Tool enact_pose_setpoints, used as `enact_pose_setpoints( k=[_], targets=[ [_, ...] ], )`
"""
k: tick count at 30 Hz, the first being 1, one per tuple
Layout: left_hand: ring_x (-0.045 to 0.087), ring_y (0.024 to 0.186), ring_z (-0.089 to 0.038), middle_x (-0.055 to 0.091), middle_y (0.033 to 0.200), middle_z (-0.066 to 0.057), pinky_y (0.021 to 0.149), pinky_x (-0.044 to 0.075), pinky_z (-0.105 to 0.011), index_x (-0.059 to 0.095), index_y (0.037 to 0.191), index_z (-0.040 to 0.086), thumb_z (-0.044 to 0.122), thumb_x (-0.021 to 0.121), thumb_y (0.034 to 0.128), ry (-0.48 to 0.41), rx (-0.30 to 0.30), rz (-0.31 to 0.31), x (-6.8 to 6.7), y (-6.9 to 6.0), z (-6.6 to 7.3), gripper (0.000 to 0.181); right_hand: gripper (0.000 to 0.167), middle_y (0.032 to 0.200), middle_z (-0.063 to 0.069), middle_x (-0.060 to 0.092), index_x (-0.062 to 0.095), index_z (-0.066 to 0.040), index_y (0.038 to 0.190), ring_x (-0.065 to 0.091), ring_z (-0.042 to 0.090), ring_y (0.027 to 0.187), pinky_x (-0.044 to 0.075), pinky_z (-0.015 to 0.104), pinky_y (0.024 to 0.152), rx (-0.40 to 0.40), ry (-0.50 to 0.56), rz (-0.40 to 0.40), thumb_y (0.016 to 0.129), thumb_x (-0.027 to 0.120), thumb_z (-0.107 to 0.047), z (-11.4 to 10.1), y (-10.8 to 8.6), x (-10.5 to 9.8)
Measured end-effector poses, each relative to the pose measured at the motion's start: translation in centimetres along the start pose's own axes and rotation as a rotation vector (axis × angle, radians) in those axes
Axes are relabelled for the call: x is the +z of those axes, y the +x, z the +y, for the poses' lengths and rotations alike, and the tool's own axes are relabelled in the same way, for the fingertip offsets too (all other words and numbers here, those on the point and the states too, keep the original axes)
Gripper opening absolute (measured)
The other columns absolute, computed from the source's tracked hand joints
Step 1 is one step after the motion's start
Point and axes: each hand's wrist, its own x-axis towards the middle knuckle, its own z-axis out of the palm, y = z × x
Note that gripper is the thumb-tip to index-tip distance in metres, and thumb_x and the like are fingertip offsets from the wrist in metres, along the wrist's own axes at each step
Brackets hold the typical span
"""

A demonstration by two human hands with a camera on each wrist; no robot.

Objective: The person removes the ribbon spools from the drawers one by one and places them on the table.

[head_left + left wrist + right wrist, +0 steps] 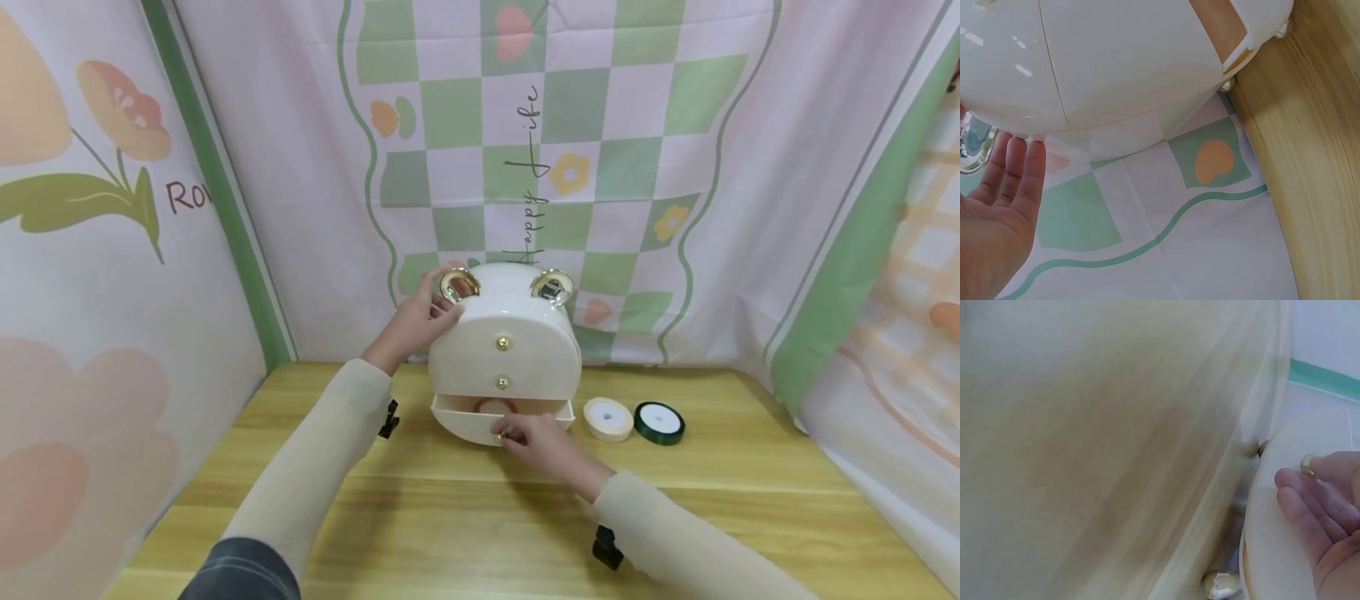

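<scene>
A white rounded drawer box (480, 358) with two gold ear-shaped rings stands at the back of the table. Its bottom drawer (453, 423) is partly pulled out, and a round pinkish thing (495, 406) shows inside, half hidden. My right hand (551, 446) pinches the small gold knob (1307, 464) on that drawer's front between thumb and fingers. On the upper left side of the box, next to the left gold ring (459, 286), rests my left hand (422, 321). Its fingers (1027, 178) are fairly straight against the box's surface in the left wrist view.
Right of the box lie a cream ribbon spool (608, 419) and a dark green ribbon spool (660, 422), side by side on the wooden table (465, 533). A patterned cloth (570, 108) hangs close behind the box, with more cloth at both sides.
</scene>
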Motion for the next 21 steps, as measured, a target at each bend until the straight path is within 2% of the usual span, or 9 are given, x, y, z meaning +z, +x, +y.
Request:
enact_pose_setpoints(
  k=[5, 12, 21],
  targets=[
    [0.063, 0.092, -0.023, 0.064, 0.104, -0.008, 0.077, 0.056, -0.038, 0.023, 0.156, 0.04, 0.029, 0.063, 0.1004, 0.003, 0.003, 0.004, 0.0, 0.1, -0.1, 0.07, 0.016, 0.097, 0.004, 0.072, 0.074, -0.006, 0.105, 0.068, 0.013, 0.084, 0.057, 0.028, 0.073, -0.033, 0.021, 0.013, 0.09, 0.073, 0.0, -0.5, -0.8, 0.2],
    [0.063, 0.093, -0.024, 0.064, 0.105, -0.008, 0.079, 0.055, -0.039, 0.022, 0.156, 0.039, 0.029, 0.063, 0.1006, 0.016, 0.009, 0.002, 0.1, 0.1, 0.0, 0.07, 0.018, 0.095, 0.001, 0.073, 0.075, -0.01, 0.105, 0.067, 0.009, 0.083, 0.056, 0.027, 0.074, -0.014, 0.006, 0.01, 0.089, 0.073, -0.002, -1.7, -2.1, 0.2],
    [0.063, 0.093, -0.023, 0.064, 0.105, -0.008, 0.08, 0.055, -0.038, 0.022, 0.156, 0.039, 0.029, 0.063, 0.1009, 0.015, 0.004, 0.001, 0.1, 0.0, 0.1, 0.069, 0.017, 0.095, 0.001, 0.074, 0.074, -0.01, 0.104, 0.067, 0.005, 0.085, 0.056, 0.025, 0.074, -0.056, -0.003, 0.02, 0.09, 0.073, -0.001, -2.6, -3.6, 0.5]
  ],
)
